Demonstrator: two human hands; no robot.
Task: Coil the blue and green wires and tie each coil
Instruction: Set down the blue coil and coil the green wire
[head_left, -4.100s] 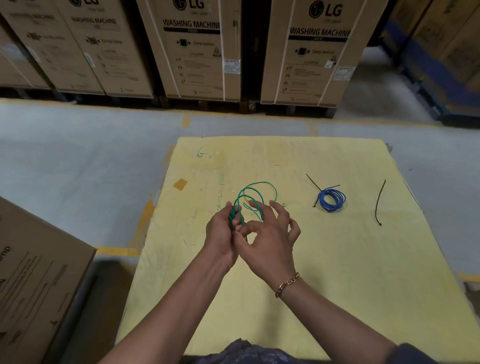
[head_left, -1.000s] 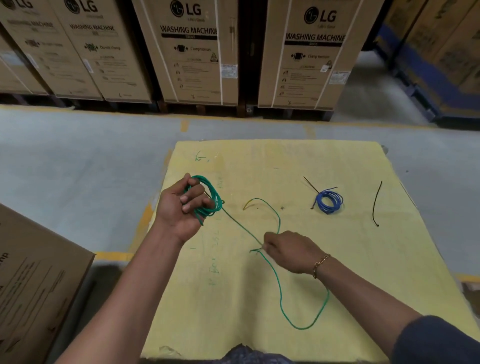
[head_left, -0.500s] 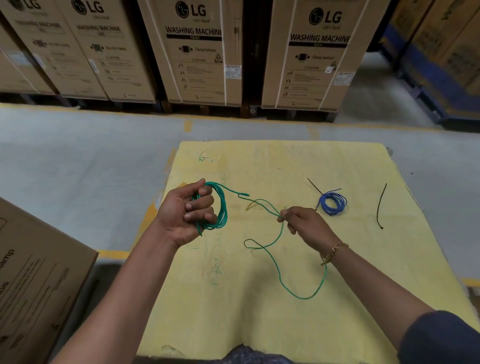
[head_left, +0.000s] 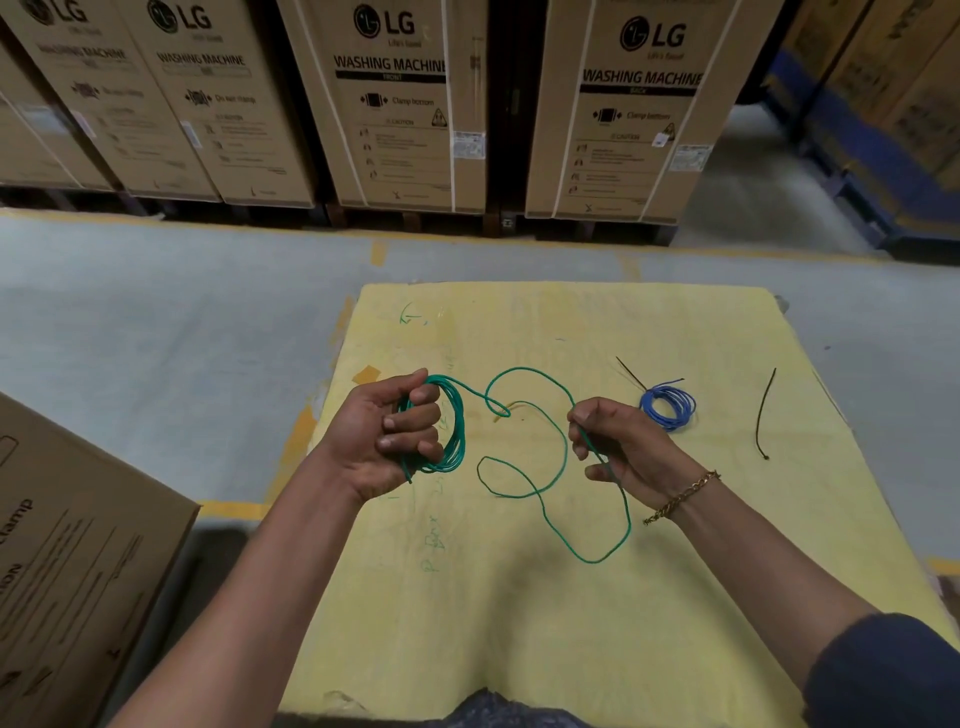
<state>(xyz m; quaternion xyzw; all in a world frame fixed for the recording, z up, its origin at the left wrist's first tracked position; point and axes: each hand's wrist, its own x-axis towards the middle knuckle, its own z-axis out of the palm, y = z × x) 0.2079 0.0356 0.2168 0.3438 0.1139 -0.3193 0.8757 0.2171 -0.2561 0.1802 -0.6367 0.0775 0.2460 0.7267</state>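
My left hand (head_left: 387, 434) is closed around a green wire coil (head_left: 453, 426) of several loops, held above the yellow table (head_left: 519, 623). The loose tail of the green wire (head_left: 563, 441) runs from the coil in loops across the table to my right hand (head_left: 618, 447), which pinches it; a further loop hangs below that hand toward me. A blue wire coil (head_left: 669, 407) lies on the table just right of my right hand, bound with a black tie whose end sticks out. A second black cable tie (head_left: 763, 413) lies loose further right.
A cardboard box (head_left: 72, 571) stands at the lower left, beside the table. Tall washing machine cartons (head_left: 405, 104) line the far side of the grey floor. Blue racking (head_left: 883, 156) stands at the far right. The table's edges fall off left and right.
A second ago my right hand held the wire low near the table's middle; it has lifted and moved right along the tail. The left hand with the coil has shifted slightly right.
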